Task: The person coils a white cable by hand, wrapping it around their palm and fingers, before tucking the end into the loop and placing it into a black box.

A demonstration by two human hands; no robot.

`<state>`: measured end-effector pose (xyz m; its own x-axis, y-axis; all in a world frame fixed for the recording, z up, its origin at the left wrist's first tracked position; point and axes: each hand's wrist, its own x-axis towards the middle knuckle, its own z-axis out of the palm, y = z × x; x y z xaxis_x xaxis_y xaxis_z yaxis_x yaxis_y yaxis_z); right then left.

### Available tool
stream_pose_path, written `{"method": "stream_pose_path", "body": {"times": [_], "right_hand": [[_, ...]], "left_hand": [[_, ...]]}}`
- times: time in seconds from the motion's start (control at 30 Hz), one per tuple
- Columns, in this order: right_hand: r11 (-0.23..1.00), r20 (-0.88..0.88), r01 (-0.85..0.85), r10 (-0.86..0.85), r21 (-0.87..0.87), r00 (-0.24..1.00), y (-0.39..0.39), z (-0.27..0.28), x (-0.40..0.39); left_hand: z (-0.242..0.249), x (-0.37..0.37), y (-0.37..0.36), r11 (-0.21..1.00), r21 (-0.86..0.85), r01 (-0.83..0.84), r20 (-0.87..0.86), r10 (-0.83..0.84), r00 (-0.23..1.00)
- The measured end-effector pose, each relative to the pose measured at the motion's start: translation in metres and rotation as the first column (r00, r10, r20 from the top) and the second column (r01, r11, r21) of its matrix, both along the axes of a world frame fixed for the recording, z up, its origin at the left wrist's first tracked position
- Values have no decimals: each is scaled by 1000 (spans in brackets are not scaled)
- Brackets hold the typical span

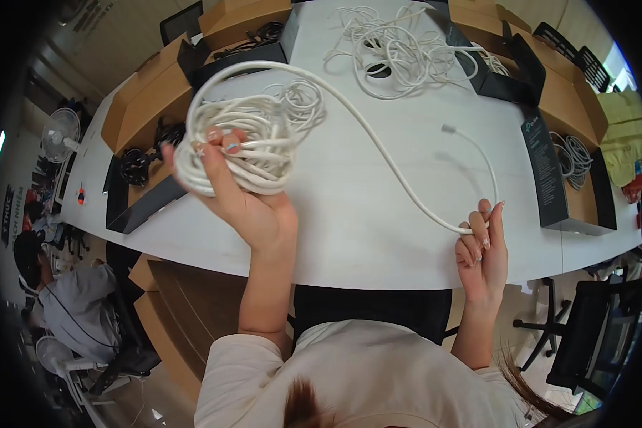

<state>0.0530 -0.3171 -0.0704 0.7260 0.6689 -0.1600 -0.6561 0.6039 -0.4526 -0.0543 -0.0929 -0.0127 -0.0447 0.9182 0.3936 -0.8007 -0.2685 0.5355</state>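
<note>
My left hand [232, 189] is closed around a thick coiled bundle of white network cable [264, 167], raised above the table's left half. From the top of this coil a single length of the cable arcs over to the right. There my right hand [482, 246] pinches it near its end, and the free tip with a clear plug [449, 129] sticks up past my fingers. Behind the held coil lies a smaller white cable coil [305, 103] on the table.
A tangle of white cables [406, 53] lies at the far middle of the white table [378, 250]. Open boxes stand on both sides: one with black cables [139, 165] at left, one with a grey cable coil [574, 160] at right. A person [78, 307] sits at lower left.
</note>
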Motion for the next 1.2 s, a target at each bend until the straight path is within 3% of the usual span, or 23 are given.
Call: {"method": "stream_pose_path", "body": {"times": [0.03, 0.07, 0.13, 0.17, 0.2, 0.23, 0.3, 0.37, 0.47, 0.63, 0.7, 0.8, 0.83, 0.93, 0.97, 1.0, 1.07, 1.1, 1.13, 1.17, 1.2], "right_hand": [[997, 26, 46, -44, -62, 999, 1, 0, -3], [988, 56, 96, -90, -122, 994, 1, 0, -6], [999, -75, 16, -12, 52, 997, -3, -6, -2], [988, -144, -35, 57, 148, 988, -4, -3, 2], [966, -206, -75, 127, 246, 970, -6, -2, 8], [882, -235, -117, 247, 456, 940, -11, -5, 19], [862, -309, 35, 144, 506, 940, -20, 0, 38], [826, -312, 108, 86, 554, 946, -30, 7, 61], [811, -259, 90, 77, 578, 963, -27, 11, 76], [908, -252, 40, 73, 418, 965, 19, 2, 44], [932, -191, 19, 54, 361, 980, 35, -9, 34], [936, -112, -1, 43, 351, 993, 48, -12, 16], [965, -133, 23, 12, 260, 991, 51, -5, 9], [998, 212, 66, -66, 5, 975, 65, 0, -19], [990, 315, 102, -67, -98, 947, 74, 3, -32], [992, 317, 69, -31, -110, 948, 76, 5, -40], [990, 325, 2, 44, -140, 945, 75, 8, -53], [984, 284, -44, 93, -175, 954, 76, 10, -64], [974, 280, -100, 156, -203, 947, 75, 11, -73], [972, 289, -140, 192, -190, 938, 75, 10, -81], [968, 301, -177, 225, -177, 927, 74, 10, -86]], "left_hand": [[7, -3, 2, 993, -9, -115, 36, 115, 993], [13, -14, 6, 998, 35, 55, 85, -58, 995], [24, -44, 17, 915, 137, 380, 153, -399, 904], [27, -48, 23, 819, 169, 549, 353, -570, 742], [28, -50, 28, 753, 166, 637, 334, -651, 682], [28, -50, 33, 675, 161, 720, 315, -726, 611], [24, -58, 45, 467, 100, 878, 327, -849, 415], [11, -66, 52, 203, 206, 957, 475, -876, 84], [3, -67, 43, 7, 402, 915, 573, -782, -246], [14, -82, 42, 83, 594, 800, 634, -659, -403], [15, -95, 47, 19, 663, 748, 615, -584, -531], [17, -113, 51, 150, 639, 755, 559, -764, -321], [19, -121, 49, 290, 619, 730, 537, -834, -125], [18, -141, 53, 75, 887, 455, 427, -505, -750], [33, -128, 42, 246, 816, 522, 505, -742, -440], [37, -130, 44, 365, 720, 590, 534, -834, -136], [42, -134, 50, 637, 521, 568, 420, -771, 479], [43, -130, 53, 720, 504, 477, 358, -677, 643], [47, -120, 48, 871, 404, 281, 352, -431, 831], [49, -106, 38, 950, 309, 46, 311, -147, 939], [50, -89, 30, 952, 226, -205, 242, 149, 959]]}}
